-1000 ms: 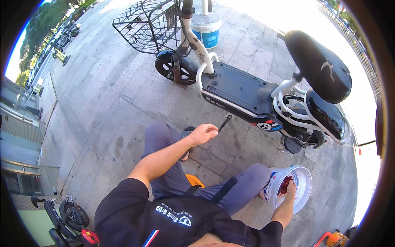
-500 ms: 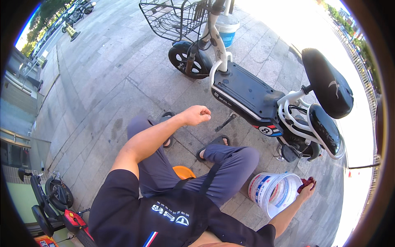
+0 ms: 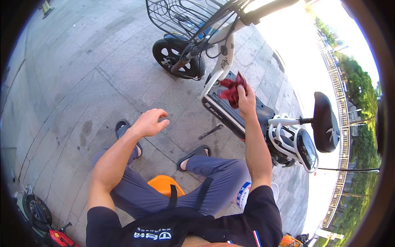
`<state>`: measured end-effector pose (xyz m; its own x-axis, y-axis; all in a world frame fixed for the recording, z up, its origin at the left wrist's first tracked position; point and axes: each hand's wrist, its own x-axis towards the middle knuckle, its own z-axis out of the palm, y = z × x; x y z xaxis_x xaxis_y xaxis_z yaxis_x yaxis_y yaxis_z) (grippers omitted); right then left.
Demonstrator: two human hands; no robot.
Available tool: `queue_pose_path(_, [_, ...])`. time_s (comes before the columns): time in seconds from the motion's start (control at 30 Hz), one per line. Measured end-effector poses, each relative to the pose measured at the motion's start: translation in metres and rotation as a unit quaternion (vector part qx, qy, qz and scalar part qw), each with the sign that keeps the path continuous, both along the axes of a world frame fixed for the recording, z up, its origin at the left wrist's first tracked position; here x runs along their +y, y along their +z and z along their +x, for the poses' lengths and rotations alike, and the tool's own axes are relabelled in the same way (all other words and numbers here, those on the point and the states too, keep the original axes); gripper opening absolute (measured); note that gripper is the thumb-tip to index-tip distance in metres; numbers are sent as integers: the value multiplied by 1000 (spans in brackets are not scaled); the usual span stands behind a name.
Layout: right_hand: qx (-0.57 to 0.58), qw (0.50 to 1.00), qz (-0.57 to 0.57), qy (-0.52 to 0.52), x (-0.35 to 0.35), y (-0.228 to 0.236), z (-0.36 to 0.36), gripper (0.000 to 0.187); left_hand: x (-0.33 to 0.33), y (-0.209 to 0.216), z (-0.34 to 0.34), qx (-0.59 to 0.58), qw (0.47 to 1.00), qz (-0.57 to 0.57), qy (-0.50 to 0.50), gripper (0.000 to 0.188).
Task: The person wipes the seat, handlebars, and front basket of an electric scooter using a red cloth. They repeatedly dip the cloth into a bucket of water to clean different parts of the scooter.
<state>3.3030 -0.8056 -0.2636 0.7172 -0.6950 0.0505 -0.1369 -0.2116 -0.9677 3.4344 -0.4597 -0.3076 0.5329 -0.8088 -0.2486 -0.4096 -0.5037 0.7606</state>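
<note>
My right hand (image 3: 247, 100) grips a crumpled dark red cloth (image 3: 233, 91), held up over the front of the footboard of a white-and-black electric scooter (image 3: 224, 55). Whether the cloth touches the scooter is not clear. Bare and empty, my left hand (image 3: 151, 122) hangs above the paving to the left of the scooter, its fingers curved and the thumb apart. Below the scooter's side a dark wrench (image 3: 210, 131) lies on the ground, between my left hand and my right forearm.
An orange stool (image 3: 161, 185) is beneath me. Beside my right knee stands a white bucket (image 3: 243, 195), partly hidden by my arm. The scooter's wire basket (image 3: 177, 18) and front wheel (image 3: 175, 59) are ahead, its black seat (image 3: 325, 123) to the right. A red vehicle (image 3: 61, 238) shows lower left.
My right hand has brought the red cloth from the bucket's rim up and forward to the scooter. My left hand has shifted left and opened somewhat. The view has turned.
</note>
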Motion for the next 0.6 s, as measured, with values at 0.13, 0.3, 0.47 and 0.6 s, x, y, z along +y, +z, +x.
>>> queue_pose_path(0.13, [-68, 980, -178, -55, -32, 41, 95, 22, 10, 19, 11, -4, 996, -89, -22, 35])
queue_pose_path(0.3, [-18, 818, -565, -108, -61, 25, 157, 39, 3, 23, 24, -18, 994, -70, -77, 36])
queue_pose_path(0.47, [106, 848, -506, -116, -66, -80, 104, 48, -5, 26, 31, -39, 992, -45, -112, 38])
queue_pose_path(0.6, [204, 939, -201, -192, -53, -118, 55, 38, -4, 34, 19, -30, 987, -89, -128, 39])
